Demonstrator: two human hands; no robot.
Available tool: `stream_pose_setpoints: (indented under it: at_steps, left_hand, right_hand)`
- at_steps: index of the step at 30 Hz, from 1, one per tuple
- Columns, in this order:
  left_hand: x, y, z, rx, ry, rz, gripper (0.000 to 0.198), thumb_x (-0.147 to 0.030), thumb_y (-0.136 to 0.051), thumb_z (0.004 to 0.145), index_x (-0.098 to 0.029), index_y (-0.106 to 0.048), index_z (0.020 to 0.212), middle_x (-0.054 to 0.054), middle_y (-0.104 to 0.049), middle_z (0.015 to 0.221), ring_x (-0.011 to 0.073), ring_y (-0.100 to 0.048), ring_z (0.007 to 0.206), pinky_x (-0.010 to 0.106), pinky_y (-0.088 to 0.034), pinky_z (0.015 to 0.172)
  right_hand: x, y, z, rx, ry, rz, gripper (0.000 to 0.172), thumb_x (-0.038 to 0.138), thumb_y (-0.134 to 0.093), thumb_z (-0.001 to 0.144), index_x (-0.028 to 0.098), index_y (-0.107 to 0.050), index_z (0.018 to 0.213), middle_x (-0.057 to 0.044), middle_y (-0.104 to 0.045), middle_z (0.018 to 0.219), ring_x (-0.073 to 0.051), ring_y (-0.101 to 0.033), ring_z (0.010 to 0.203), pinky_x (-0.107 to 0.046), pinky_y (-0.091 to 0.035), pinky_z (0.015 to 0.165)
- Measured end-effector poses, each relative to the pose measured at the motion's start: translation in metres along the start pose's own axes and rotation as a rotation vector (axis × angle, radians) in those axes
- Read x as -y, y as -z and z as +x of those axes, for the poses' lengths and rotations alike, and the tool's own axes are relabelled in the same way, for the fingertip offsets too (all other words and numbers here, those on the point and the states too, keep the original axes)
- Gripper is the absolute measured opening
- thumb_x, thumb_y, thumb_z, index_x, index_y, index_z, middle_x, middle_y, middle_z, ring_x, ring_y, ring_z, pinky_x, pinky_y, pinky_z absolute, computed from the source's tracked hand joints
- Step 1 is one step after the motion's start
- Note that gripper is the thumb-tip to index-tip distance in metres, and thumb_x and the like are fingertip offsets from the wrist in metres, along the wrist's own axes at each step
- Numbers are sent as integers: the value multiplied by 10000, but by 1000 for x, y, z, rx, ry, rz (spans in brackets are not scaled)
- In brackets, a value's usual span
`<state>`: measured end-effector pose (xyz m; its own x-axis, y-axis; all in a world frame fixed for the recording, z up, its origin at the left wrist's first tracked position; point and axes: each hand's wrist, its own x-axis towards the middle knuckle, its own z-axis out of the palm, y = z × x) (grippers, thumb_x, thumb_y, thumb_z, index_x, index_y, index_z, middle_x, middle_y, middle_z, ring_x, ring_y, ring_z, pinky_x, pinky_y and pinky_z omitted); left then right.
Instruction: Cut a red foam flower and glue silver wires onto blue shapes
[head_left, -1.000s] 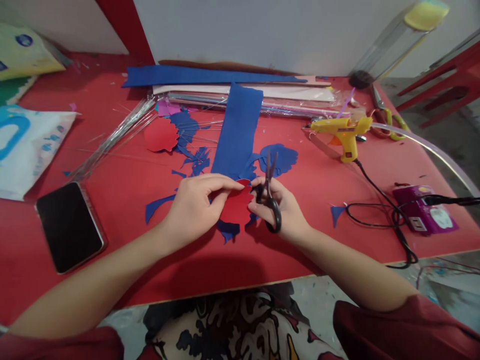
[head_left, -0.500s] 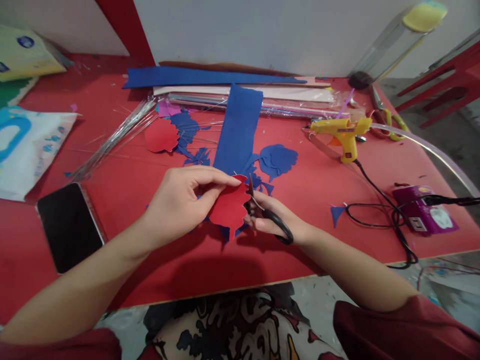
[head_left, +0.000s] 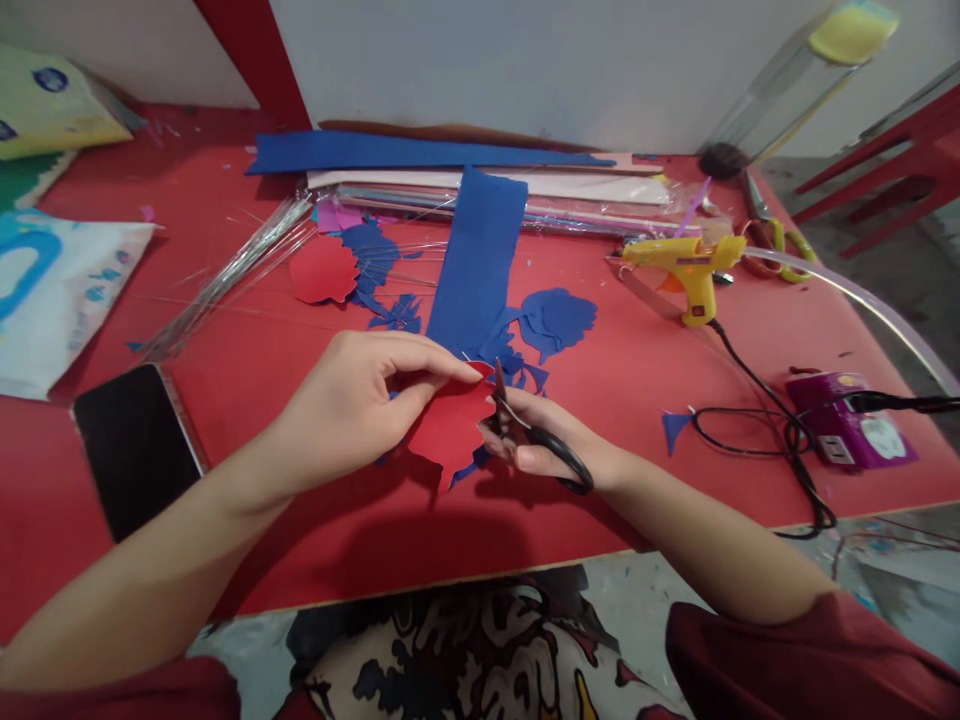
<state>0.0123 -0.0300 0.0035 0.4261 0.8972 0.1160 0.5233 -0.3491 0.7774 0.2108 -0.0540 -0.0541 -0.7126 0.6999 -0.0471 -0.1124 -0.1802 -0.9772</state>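
My left hand (head_left: 375, 400) pinches a red leaf-shaped paper cutout (head_left: 448, 430) by its upper edge, thumb below and fingers above. The cutout's right side is wavy, with a short stem pointing down. Black-handled scissors (head_left: 559, 455) are in my right hand (head_left: 536, 430), their blades upright at the cutout's right edge. Blue paper scraps (head_left: 506, 355) and a blue paper strip (head_left: 480, 260) lie behind the hands. Blue leaf-shaped cutouts (head_left: 556, 320) rest to the right of the strip, and another red cutout (head_left: 324, 270) lies to its left.
A yellow glue gun (head_left: 686, 270) sits at the right, its cord running to a purple power box (head_left: 855, 420). Another pair of scissors (head_left: 780, 250) lies behind it. At the left are a phone (head_left: 139, 450), thin wires (head_left: 232, 270) and a white packet (head_left: 71, 300).
The red cutout has tilted, its stem end swinging left and slightly down. The scissors have shifted slightly, their tips a little lower and closer to the cutout's upper right edge.
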Motion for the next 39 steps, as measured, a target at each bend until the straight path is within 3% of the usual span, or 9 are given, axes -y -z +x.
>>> stream_pose_setpoints:
  at_steps: [21,28,33,39]
  left_hand:
    - [-2,-1,-1,38,-21,-47,231,-130,-515,774,-218,-726,808,-8,-725,822,118,-664,722,197,-537,699]
    - [-2,-3,-2,52,46,-142,214,-135,-548,753,-223,-733,815,-13,-727,808,118,-667,706,184,-536,674]
    - [-3,-4,-1,55,80,-197,217,-129,-563,724,-240,-742,778,-18,-727,771,124,-669,685,184,-539,659]
    - [-4,-5,-1,48,141,-266,225,-121,-576,696,-256,-749,743,-15,-725,743,143,-673,671,206,-545,646]
  right_hand:
    - [3,2,-1,53,9,28,413,538,-582,766,174,-433,891,28,-394,745,-70,-372,614,-225,-313,549]
    - [-3,4,0,121,36,161,449,517,-611,754,161,-476,992,11,-405,796,-79,-399,678,-218,-332,580]
    - [-2,3,-1,85,-11,145,494,544,-631,718,165,-483,997,15,-408,800,-77,-380,672,-228,-315,598]
    - [-1,2,0,99,23,132,424,522,-611,747,167,-481,938,21,-394,766,-81,-374,657,-230,-302,579]
